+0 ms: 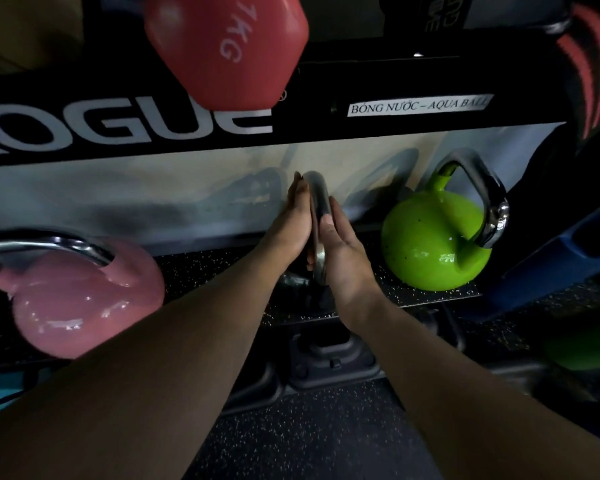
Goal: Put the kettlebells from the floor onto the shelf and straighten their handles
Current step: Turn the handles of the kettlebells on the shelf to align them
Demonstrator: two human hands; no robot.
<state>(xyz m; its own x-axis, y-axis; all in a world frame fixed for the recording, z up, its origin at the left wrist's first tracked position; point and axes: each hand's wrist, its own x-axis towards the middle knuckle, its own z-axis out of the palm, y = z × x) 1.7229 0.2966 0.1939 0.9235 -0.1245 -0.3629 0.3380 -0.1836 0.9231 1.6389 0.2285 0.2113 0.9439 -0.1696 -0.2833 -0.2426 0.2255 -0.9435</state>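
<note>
A dark kettlebell stands on the speckled shelf (413,294) in the middle, its body mostly hidden; only its steel handle (316,199) shows edge-on. My left hand (291,223) and my right hand (343,251) press flat against the two sides of that handle, fingers extended. A green kettlebell (430,240) sits to the right on the same shelf, its chrome handle turned toward the right. A pink kettlebell (80,303) sits at the left with its chrome handle lying across toward the left.
A black rack beam (153,133) with white lettering runs above the shelf. A red 7 kg dumbbell head (226,46) sticks out over it. A blue object (551,265) leans at the right. Dark speckled rubber floor (309,427) lies below, with black weights under the shelf.
</note>
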